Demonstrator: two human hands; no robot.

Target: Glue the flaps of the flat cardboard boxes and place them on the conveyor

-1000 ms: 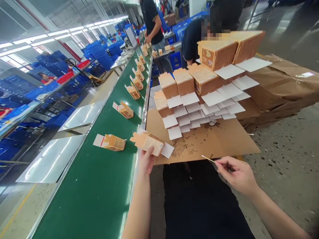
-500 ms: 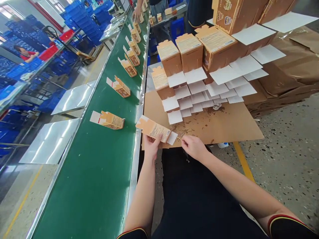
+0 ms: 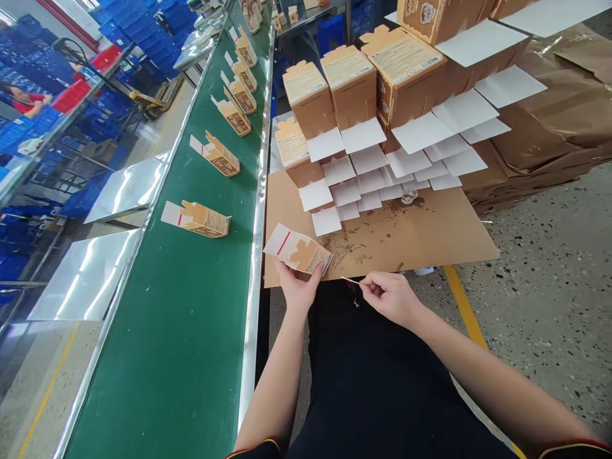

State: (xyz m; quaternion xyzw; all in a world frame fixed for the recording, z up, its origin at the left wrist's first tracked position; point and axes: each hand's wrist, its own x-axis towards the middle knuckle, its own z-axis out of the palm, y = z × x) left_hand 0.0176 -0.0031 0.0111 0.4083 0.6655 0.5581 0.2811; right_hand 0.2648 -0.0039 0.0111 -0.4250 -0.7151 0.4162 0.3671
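Observation:
My left hand [image 3: 300, 292] is closed around a small brown-and-tan carton [image 3: 308, 256]. The carton is tilted, and its white end flap with a red stripe stands out to the left, past the tan side flaps. In my right hand [image 3: 389, 298], thumb and fingers pinch a thin pale stick [image 3: 352, 280]. Its tip points left, just apart from the carton's right end. Beneath the carton lies a sheet of brown cardboard [image 3: 430, 239] marked with dark glue-like smears.
A green conveyor belt [image 3: 182, 319] runs along the left, carrying several upright cartons [image 3: 210, 220] with raised flaps. Stacked cartons [image 3: 351, 76] with white flaps hanging out stand ahead on the cardboard. Brown wrapped bundles [image 3: 554, 121] lie at right. Another person [image 3: 26, 102] sits far left.
The carton has been turned over in my left hand, so its striped white flap now shows at the left. My right hand has moved slightly right and down with the stick. The view has shifted a little.

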